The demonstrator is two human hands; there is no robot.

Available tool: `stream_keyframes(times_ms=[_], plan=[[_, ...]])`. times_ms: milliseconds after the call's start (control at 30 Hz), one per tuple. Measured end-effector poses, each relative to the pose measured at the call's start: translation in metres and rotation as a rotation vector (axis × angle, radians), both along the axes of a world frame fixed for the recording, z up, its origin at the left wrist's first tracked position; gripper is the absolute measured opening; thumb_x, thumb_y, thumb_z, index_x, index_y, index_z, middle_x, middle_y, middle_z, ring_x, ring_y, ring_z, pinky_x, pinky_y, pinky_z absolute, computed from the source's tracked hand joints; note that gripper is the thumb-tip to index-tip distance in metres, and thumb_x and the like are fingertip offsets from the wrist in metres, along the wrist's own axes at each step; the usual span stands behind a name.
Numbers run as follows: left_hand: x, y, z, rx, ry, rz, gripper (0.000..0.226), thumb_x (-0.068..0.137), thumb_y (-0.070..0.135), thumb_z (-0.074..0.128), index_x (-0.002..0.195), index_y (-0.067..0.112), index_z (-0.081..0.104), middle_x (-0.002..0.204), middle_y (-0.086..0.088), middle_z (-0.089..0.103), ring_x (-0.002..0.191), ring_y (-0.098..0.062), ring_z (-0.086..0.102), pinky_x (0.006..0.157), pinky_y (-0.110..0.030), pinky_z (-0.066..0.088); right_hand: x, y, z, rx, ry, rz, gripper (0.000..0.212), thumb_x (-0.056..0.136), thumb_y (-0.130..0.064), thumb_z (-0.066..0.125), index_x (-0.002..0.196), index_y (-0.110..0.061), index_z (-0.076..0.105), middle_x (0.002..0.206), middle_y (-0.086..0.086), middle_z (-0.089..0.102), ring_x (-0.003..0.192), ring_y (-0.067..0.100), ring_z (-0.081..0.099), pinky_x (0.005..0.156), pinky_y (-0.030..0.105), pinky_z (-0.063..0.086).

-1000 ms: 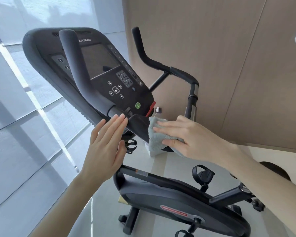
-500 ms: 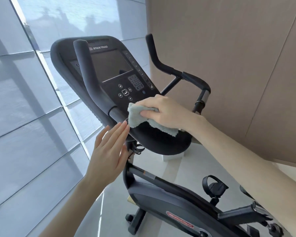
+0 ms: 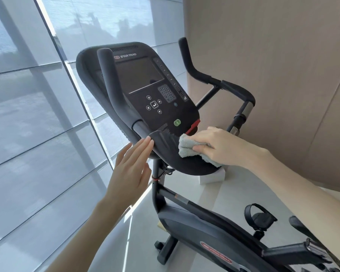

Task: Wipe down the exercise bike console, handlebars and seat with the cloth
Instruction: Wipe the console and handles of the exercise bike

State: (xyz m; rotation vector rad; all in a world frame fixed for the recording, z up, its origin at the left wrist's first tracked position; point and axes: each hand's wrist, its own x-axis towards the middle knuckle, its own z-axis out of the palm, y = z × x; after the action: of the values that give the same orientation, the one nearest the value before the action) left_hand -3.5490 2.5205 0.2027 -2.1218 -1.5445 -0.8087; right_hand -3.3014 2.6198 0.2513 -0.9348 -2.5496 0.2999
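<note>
The black exercise bike console (image 3: pixel 145 79) tilts up in the middle of the view, with a dark screen, keypad and green button. My right hand (image 3: pixel 218 146) grips a bunched grey cloth (image 3: pixel 188 147) and presses it on the black tray lip (image 3: pixel 165 146) under the console, just below the red stop tab. My left hand (image 3: pixel 132 173) has straight fingers, its tips touching the left edge of that lip beside the left handlebar (image 3: pixel 114 95). The right handlebar (image 3: pixel 208 77) curves away behind. The seat is out of view.
A tall window with a sheer blind (image 3: pixel 37 114) fills the left side. A tan panelled wall (image 3: pixel 273 75) stands behind the bike. Below are the bike frame (image 3: pixel 214 232), a pedal with strap (image 3: pixel 260 215) and a white block (image 3: pixel 212 178) on the pale floor.
My right hand has slid the cloth from the console's lower left edge rightward and down onto the tray lip. My left hand stays near the lip's left edge. The view has shifted slightly.
</note>
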Motion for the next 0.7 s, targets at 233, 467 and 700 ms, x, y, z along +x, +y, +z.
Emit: stream_keyframes(times_ms=[233,467,700], plan=[[-0.022,0.004,0.006,0.024,0.04,-0.045,0.047,0.092,0.012,0.037,0.137,0.004,0.047,0.145,-0.006,0.044,0.139,-0.021,0.034,0.115,-0.043,0.024,-0.022,-0.001,0.029,0.049,0.285,0.008,0.032,0.093,-0.019,0.054,0.124,-0.026,0.059,0.104,-0.019,0.062,0.09,0.002,0.045,0.082,0.012,0.032],[-0.068,0.016,0.026,0.076,-0.044,0.086,0.051,0.094,0.02,0.036,0.14,0.0,0.041,0.147,-0.012,0.04,0.138,-0.023,0.032,0.115,-0.04,0.023,-0.128,0.013,0.058,0.12,0.217,0.042,0.033,0.094,-0.027,0.052,0.127,-0.03,0.055,0.123,-0.004,0.06,0.111,0.019,0.046,0.099,0.032,0.037],[-0.085,0.035,0.026,0.023,-0.012,0.04,0.053,0.093,0.02,0.036,0.143,0.003,0.038,0.149,-0.01,0.037,0.14,-0.024,0.031,0.116,-0.039,0.018,-0.147,0.011,0.044,0.447,-0.139,-0.059,0.035,0.094,-0.038,0.047,0.127,-0.029,0.051,0.109,0.004,0.059,0.1,0.024,0.049,0.076,0.038,0.045]])
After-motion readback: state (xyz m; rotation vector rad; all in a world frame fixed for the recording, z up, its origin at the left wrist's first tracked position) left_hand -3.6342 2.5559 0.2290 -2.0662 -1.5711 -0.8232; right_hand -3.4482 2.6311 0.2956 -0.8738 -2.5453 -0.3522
